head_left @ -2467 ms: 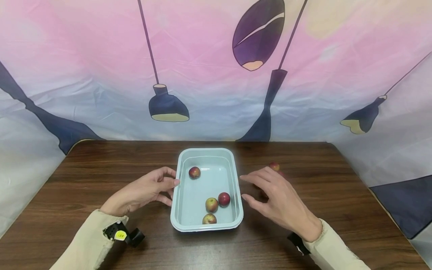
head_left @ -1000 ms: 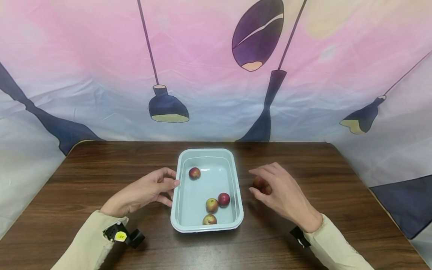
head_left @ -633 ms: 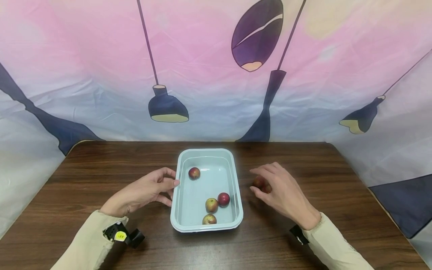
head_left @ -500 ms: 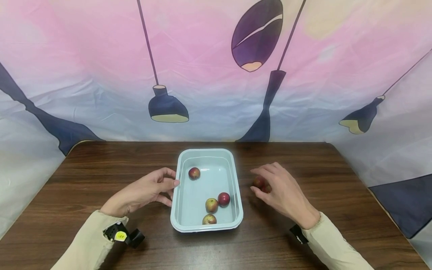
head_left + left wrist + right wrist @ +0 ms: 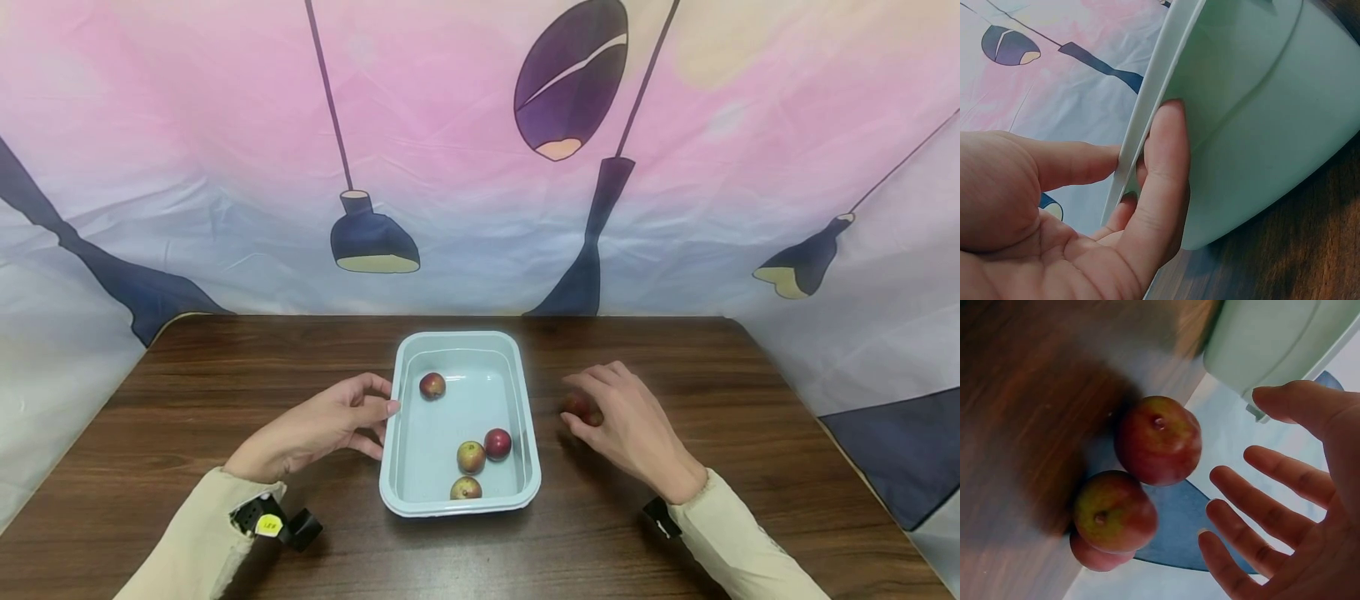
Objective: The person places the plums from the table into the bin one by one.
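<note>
Left hand (image 5: 321, 425): pinches the left rim of a pale blue-green, rectangular plastic tray (image 5: 476, 408), with thumb on the rim and fingers bent against the outer wall.
Right hand (image 5: 633, 429): spreads loosely, with thumb and fingers well apart, free of any grip; lies just beside the loose round red-and-yellow fruits (image 5: 1158, 440) and shows a gap from them in the right wrist view.
Loose fruits: three, clustered on the dark brown wood-grain table (image 5: 315, 358), right of the tray.
In tray: four round red-to-green fruits (image 5: 471, 457); one near the far left, three toward the near end.
</note>
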A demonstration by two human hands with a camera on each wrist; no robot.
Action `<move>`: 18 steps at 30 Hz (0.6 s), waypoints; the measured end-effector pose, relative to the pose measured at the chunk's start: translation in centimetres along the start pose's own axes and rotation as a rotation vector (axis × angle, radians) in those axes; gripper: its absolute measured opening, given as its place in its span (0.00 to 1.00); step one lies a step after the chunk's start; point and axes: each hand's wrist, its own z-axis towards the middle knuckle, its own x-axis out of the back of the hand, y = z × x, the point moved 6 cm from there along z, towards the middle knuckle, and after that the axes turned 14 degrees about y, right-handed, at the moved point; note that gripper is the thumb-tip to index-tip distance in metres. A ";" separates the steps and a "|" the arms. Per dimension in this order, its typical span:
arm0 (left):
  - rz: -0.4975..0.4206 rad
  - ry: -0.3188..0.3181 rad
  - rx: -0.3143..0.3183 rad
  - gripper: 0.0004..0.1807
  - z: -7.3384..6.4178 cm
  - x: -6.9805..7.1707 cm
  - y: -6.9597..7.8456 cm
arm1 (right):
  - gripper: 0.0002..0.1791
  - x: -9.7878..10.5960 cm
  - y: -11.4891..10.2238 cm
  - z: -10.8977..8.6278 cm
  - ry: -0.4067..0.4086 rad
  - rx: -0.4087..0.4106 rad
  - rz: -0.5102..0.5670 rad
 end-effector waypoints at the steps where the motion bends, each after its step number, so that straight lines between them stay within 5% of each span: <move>1: 0.002 0.002 0.001 0.29 0.0 0.0 0.0 | 0.23 -0.1 0.1 0.0 -0.002 -0.003 -0.004; 18: 0.003 0.001 0.000 0.29 -0.1 0.0 0.1 | 0.21 -1.1 0.9 -0.5 -0.028 -0.050 -0.031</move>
